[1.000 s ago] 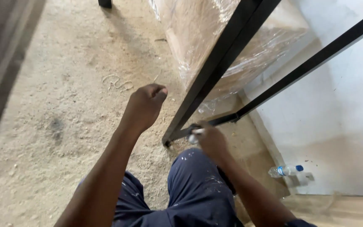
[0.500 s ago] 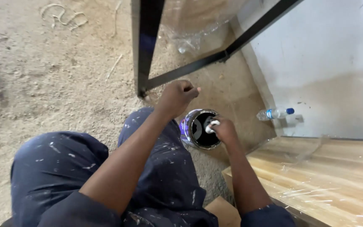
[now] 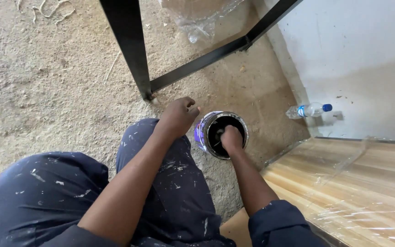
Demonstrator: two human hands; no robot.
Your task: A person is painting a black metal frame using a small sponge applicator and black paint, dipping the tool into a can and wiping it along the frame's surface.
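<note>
Inside the paint can [image 3: 206,132] (dark within) sits the right hand [image 3: 231,137].

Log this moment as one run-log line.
left hand: loose fist beside paint can | right hand: in can's open top, what it holds hidden | black metal frame ahead | water bottle lying by wall

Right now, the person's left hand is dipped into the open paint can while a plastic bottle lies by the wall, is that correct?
Not quite: the head view shows the right hand dipped into the open paint can; the left hand rests beside it. The plastic bottle does lie by the wall.
</note>
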